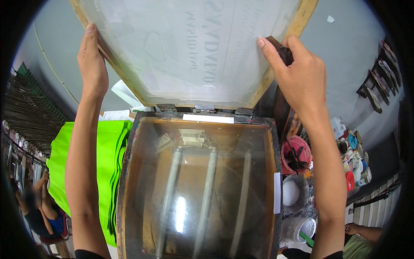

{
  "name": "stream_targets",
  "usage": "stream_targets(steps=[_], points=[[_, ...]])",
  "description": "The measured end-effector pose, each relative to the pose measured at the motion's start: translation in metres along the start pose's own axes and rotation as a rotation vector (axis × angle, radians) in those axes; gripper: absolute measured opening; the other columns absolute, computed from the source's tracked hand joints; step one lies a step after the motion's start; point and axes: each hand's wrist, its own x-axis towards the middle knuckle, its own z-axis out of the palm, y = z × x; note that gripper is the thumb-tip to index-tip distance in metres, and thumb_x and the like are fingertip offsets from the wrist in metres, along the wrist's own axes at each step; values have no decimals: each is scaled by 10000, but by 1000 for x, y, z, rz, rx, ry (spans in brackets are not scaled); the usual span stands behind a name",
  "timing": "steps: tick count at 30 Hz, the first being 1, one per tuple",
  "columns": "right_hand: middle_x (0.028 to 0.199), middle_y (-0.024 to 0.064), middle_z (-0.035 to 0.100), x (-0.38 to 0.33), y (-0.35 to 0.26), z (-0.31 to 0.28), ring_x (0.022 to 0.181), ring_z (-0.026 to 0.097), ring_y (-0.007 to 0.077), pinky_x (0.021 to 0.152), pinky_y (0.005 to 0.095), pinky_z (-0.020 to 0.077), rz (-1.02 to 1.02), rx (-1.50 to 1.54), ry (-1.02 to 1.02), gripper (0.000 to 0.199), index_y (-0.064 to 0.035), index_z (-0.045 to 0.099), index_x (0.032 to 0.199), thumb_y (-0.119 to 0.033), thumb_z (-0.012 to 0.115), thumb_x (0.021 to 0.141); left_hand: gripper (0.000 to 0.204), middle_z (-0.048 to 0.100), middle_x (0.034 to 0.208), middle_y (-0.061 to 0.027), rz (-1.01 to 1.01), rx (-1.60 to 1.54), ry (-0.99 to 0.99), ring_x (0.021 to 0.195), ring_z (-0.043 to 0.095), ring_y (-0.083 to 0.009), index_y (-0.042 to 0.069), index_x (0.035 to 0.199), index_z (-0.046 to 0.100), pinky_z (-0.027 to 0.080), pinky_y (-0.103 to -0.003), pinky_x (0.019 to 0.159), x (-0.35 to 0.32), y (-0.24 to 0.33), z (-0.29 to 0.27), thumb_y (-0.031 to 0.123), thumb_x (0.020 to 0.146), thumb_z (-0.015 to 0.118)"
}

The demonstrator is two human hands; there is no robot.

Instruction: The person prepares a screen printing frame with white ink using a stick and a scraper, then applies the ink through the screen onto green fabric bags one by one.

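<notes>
A wooden-framed printing screen (194, 47) with pale mesh is tilted up on hinges above a glass-topped box (198, 185). My left hand (91, 64) rests flat against the frame's left side, fingers straight. My right hand (297, 73) is on the frame's right side and grips a dark block (282, 51) against it, forefinger stretched onto the mesh. Under the glass lie three long tube lamps (207, 190) and some wiring.
A stack of bright green fabric (105, 164) lies left of the box. To the right stand a red bucket (295, 155), white tubs (293, 192) and several small paint jars (355, 162). A person sits at lower left (36, 207); another person's arm shows at lower right (366, 231).
</notes>
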Motion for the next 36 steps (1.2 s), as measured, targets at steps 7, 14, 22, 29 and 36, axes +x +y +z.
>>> stream_targets(steps=[7,14,22,29,36], points=[[602,176,637,-2,-6,3,536,632,381,492,449,481,26,-9,51,507,-15,616,738,-485,726,896,678,470,1502,-165,13,7,14,1371,459,-221,-69,1487,422,330,-354,1184,-1,-2,-1,477,1087,458],[603,169,643,-6,-12,7,525,636,357,479,429,482,62,-43,119,512,-11,618,760,-492,753,870,675,506,1459,-158,13,27,9,1338,474,-202,-77,1468,447,350,-338,1156,1,-5,-4,478,1085,468],[601,144,654,-10,-18,10,520,653,324,486,404,498,133,-57,137,530,-7,623,778,-511,759,867,640,517,1448,-136,15,40,36,1321,480,-182,-64,1473,458,354,-328,1148,0,-2,-2,451,1092,468],[641,123,659,-7,-14,2,562,648,284,554,386,516,242,-55,158,595,-4,624,818,-561,828,783,614,524,1449,-115,19,26,48,1313,491,-178,-43,1480,466,370,-328,1133,4,-8,-3,434,1092,478],[629,59,607,0,-19,-2,562,572,189,566,345,492,271,-23,220,608,7,613,815,-519,904,718,607,534,1450,-113,12,19,64,1308,503,-179,-42,1486,462,385,-332,1122,-1,-4,-2,422,1095,476]])
